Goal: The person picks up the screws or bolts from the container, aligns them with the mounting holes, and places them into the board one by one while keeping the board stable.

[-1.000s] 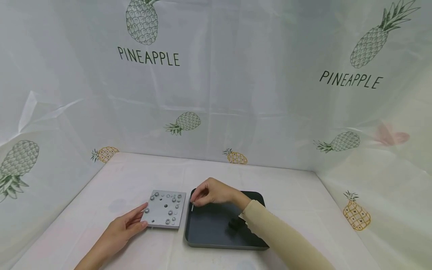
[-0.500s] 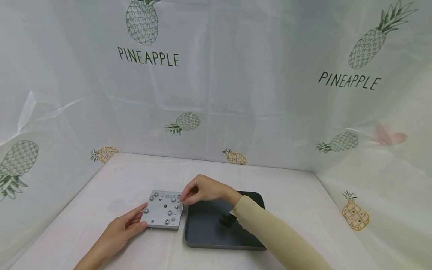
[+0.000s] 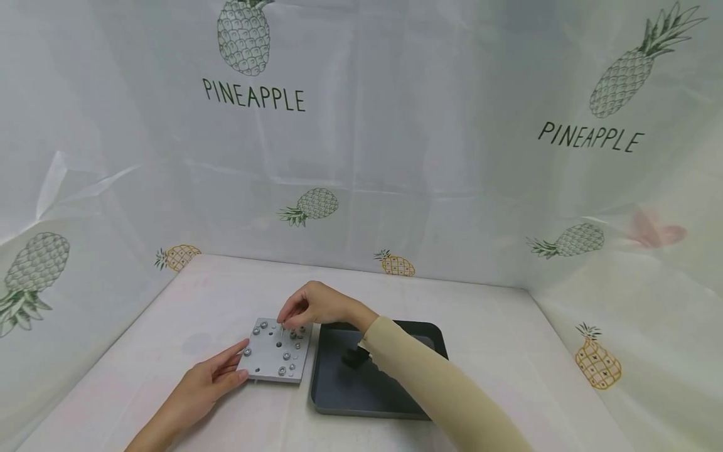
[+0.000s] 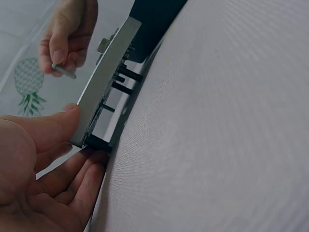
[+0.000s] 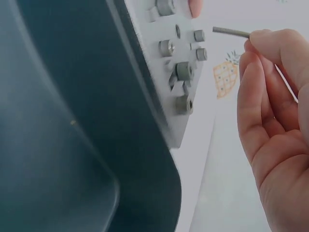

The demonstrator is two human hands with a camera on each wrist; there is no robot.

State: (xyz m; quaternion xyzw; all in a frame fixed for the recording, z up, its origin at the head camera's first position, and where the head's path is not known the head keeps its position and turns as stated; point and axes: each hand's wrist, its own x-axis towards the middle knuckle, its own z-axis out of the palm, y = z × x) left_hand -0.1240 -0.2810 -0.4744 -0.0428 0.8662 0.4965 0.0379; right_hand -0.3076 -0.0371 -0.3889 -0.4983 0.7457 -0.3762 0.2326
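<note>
A square silver metal plate (image 3: pixel 267 363) lies left of centre in the head view, with several socket-head screws (image 5: pixel 184 71) set in its top. Their shanks (image 4: pixel 129 73) stick out below the plate in the left wrist view. My left hand (image 3: pixel 203 384) grips the plate's left edge, thumb at the edge and fingers underneath. Above the plate's far part, my right hand (image 3: pixel 316 306) pinches a slim metal pin (image 5: pixel 231 32) between thumb and fingers. The pin's free end points at the plate, with a gap between them in the right wrist view; its other end is hidden by the fingertips.
A dark rectangular tray (image 3: pixel 367 414) stands just right of the plate, under the right forearm. A black wrist mount (image 3: pixel 354 358) hangs over it. White sheeting with pineapple prints (image 3: pixel 317 204) closes off the back and sides of the white-covered table (image 3: pixel 237 285).
My right hand has moved left from over the tray's far left corner to over the plate, carrying the pin. My left hand and the plate have stayed put.
</note>
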